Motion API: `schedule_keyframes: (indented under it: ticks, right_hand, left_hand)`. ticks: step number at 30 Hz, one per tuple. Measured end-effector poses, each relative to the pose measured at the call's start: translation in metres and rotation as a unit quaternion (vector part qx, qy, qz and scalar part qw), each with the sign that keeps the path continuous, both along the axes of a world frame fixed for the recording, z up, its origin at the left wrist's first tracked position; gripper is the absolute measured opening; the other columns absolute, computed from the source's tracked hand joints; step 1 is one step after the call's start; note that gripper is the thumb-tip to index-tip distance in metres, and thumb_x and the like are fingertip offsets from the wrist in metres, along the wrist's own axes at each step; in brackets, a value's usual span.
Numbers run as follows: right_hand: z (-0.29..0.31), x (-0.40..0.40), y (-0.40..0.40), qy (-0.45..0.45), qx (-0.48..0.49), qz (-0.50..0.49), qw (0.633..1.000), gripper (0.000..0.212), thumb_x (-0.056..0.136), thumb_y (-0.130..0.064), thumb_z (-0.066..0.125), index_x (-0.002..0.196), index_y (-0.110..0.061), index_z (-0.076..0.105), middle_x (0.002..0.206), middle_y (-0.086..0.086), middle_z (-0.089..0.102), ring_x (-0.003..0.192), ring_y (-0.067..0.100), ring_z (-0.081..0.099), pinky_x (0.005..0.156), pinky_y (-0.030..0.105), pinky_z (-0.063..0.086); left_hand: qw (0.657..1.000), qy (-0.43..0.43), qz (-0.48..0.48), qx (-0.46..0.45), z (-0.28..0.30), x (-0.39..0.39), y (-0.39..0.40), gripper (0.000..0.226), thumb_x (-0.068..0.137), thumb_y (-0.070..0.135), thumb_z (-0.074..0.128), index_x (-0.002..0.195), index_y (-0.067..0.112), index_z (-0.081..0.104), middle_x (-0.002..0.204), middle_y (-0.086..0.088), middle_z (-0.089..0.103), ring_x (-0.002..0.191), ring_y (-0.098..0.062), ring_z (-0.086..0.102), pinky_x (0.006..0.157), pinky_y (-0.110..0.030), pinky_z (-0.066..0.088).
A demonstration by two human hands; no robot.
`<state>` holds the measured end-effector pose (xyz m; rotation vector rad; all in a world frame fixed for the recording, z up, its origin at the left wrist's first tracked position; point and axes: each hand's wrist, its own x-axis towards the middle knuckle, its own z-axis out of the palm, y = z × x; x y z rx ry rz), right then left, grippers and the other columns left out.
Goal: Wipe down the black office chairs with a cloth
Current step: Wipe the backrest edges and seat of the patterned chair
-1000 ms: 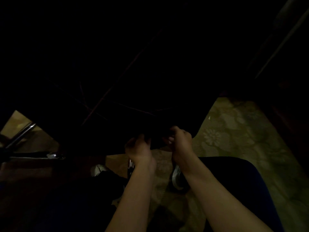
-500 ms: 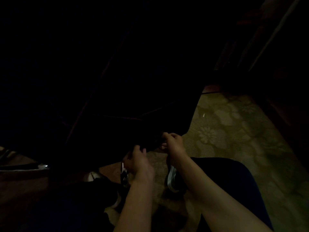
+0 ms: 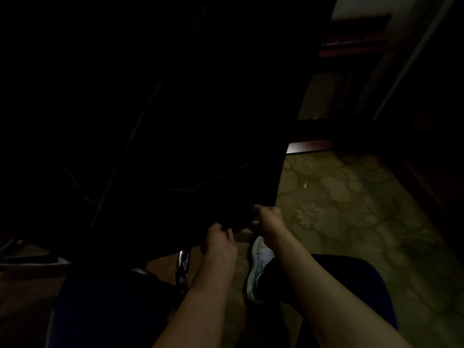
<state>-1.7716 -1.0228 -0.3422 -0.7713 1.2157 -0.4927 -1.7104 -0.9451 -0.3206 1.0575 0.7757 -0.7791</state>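
Black upholstered office chair [image 3: 175, 121]: large dark panel with faint stitched seams, filling the view from 9 to 1 o'clock; lower edge ended just above both hands. Lighting very dim; which part of the chair this was could not be told.

Dark crumpled cloth [image 3: 237, 219]: bunched at the chair's lower edge, near centre of view, stretched between the 2 hands.

Left hand [image 3: 219, 238]: at about 6 o'clock from the cloth, fingers curled round its near end, gripping it.

Right hand [image 3: 267, 219]: at 3 o'clock from the cloth, fingers curled and pinching its far end, touching the chair's edge.

White sneaker [image 3: 258, 267]: on the floor at 5 o'clock, below the right wrist, beside a dark blue trouser leg [image 3: 351, 285].

Chrome metal chair leg [image 3: 182, 270]: shiny, at 6 o'clock, under the left forearm.

Olive floral-patterned carpet [image 3: 351, 209]: from 3 to 5 o'clock, with 1 small white scrap [image 3: 305, 185] lying on it.
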Motion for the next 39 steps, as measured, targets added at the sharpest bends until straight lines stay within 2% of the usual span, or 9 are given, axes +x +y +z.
schedule_keyframes:
  ticks: [6,9,11,15,22,26,30,33,39]
  right_hand:
    - [0.028,-0.013,-0.022,-0.067,-0.013,-0.047,0.997,0.016,0.095,-0.005,0.048,0.08,-0.003,0.052,0.047,0.0,0.037,0.032,0.006,0.034,0.055,0.026,0.05]
    - [0.035,-0.016,-0.027,-0.11,-0.049,-0.066,0.991,0.005,0.092,-0.004,0.051,0.087,-0.002,0.05,0.051,0.0,0.051,0.042,0.008,0.049,0.056,0.024,0.053]
    - [0.034,-0.017,-0.028,-0.114,-0.077,-0.063,0.989,0.005,0.092,-0.006,0.053,0.094,-0.002,0.053,0.069,0.005,0.064,0.064,0.014,0.064,0.059,0.025,0.054]
    - [0.014,-0.017,-0.03,-0.091,-0.069,-0.06,0.992,0.007,0.093,-0.012,0.053,0.096,-0.005,0.053,0.086,0.01,0.064,0.076,0.02,0.065,0.059,0.026,0.053]
    - [-0.024,-0.025,-0.038,-0.042,0.057,-0.074,0.995,0.031,0.096,-0.011,0.05,0.122,0.007,0.052,0.099,0.016,0.064,0.083,0.023,0.064,0.059,0.03,0.054]
    - [-0.013,-0.024,-0.036,-0.052,0.063,-0.082,0.993,0.029,0.096,-0.011,0.047,0.122,0.0,0.055,0.093,0.011,0.064,0.08,0.02,0.064,0.055,0.028,0.052]
    - [0.013,-0.015,-0.032,-0.082,0.021,-0.092,0.992,0.014,0.095,-0.01,0.048,0.1,-0.005,0.059,0.081,0.007,0.061,0.071,0.017,0.06,0.057,0.026,0.049]
    - [0.038,-0.009,-0.022,-0.112,-0.014,-0.094,0.989,0.022,0.095,-0.01,0.051,0.113,0.0,0.056,0.088,0.009,0.063,0.075,0.017,0.063,0.053,0.024,0.052]
    - [0.11,0.003,0.003,-0.17,-0.064,-0.069,0.981,0.021,0.094,-0.01,0.055,0.113,0.0,0.057,0.091,0.009,0.065,0.074,0.014,0.066,0.059,0.025,0.055]
  left_hand:
    - [0.999,-0.013,0.005,-0.04,0.035,-0.014,-0.022,0.03,0.094,0.003,0.051,0.124,0.0,0.054,0.123,-0.013,0.055,0.104,-0.018,0.053,0.094,-0.023,0.048]
    - [0.997,-0.035,0.04,-0.047,0.041,-0.023,-0.027,0.008,0.09,0.002,0.06,0.097,0.005,0.056,0.105,-0.01,0.06,0.086,-0.013,0.06,0.063,-0.015,0.052]
    - [0.996,-0.052,0.062,-0.044,0.037,-0.026,-0.029,0.02,0.089,0.002,0.062,0.106,0.007,0.053,0.108,-0.01,0.059,0.08,-0.011,0.059,0.053,-0.013,0.051]
    - [0.995,-0.077,0.056,-0.007,0.022,-0.033,-0.032,0.037,0.089,-0.001,0.062,0.125,0.003,0.053,0.123,-0.014,0.057,0.08,-0.012,0.06,0.053,-0.013,0.049]
    - [0.999,-0.026,0.016,0.031,0.005,-0.04,-0.044,0.036,0.093,-0.001,0.054,0.129,0.002,0.05,0.129,-0.015,0.053,0.109,-0.024,0.055,0.085,-0.023,0.046]
    - [1.0,-0.013,-0.008,-0.02,0.007,-0.038,-0.043,0.034,0.094,0.0,0.052,0.127,0.007,0.05,0.112,-0.011,0.051,0.121,-0.026,0.051,0.096,-0.029,0.047]
    - [0.999,-0.03,-0.005,-0.045,0.023,-0.029,-0.035,0.022,0.093,0.002,0.055,0.114,0.007,0.054,0.115,-0.012,0.054,0.105,-0.021,0.055,0.088,-0.026,0.05]
    - [0.996,-0.059,0.027,-0.063,0.046,-0.024,-0.023,0.028,0.091,0.0,0.058,0.117,0.007,0.052,0.106,-0.009,0.057,0.084,-0.015,0.059,0.068,-0.023,0.054]
    - [0.979,-0.153,0.093,-0.101,0.102,-0.012,0.003,0.025,0.086,-0.006,0.062,0.106,0.007,0.054,0.106,-0.012,0.058,0.09,-0.02,0.063,0.062,-0.023,0.057]
